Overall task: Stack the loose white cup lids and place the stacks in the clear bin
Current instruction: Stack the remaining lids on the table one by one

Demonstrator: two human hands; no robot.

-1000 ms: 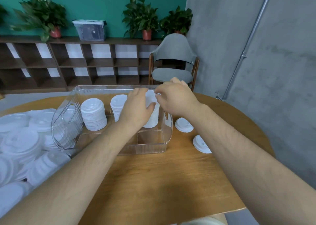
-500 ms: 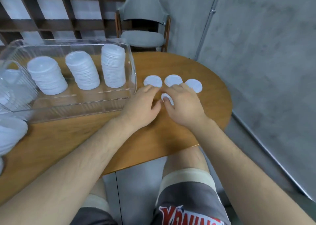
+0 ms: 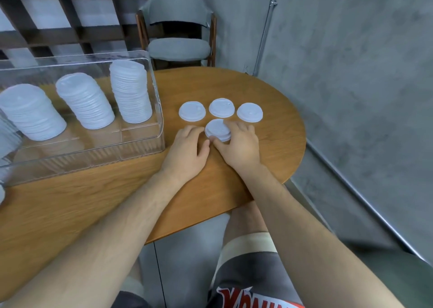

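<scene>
Head view shows the job well along but not finished, as far as I can judge. Well to the left of the fingers, the clear bin sits on the table and already holds three tall piles of white lids: the leaning left pile, the leaning middle pile and the upright right pile, which is the one nearest the fingers. The right hand has its fingers curled round a small stack of a few lids resting on the table, with the thumb against its near edge. The left hand lies relaxed just beside that stack. Its fingers are loosely apart and hold nothing, and I cannot tell whether the tips touch the stack. Just beyond the fingers, three single lids lie in a row, apart from one another: the left lid, the centre lid and the right lid. These probably have to join the small stack before it goes into the bin. Pale shapes at the far left edge may be more lids, but they are too blurred to count.
</scene>
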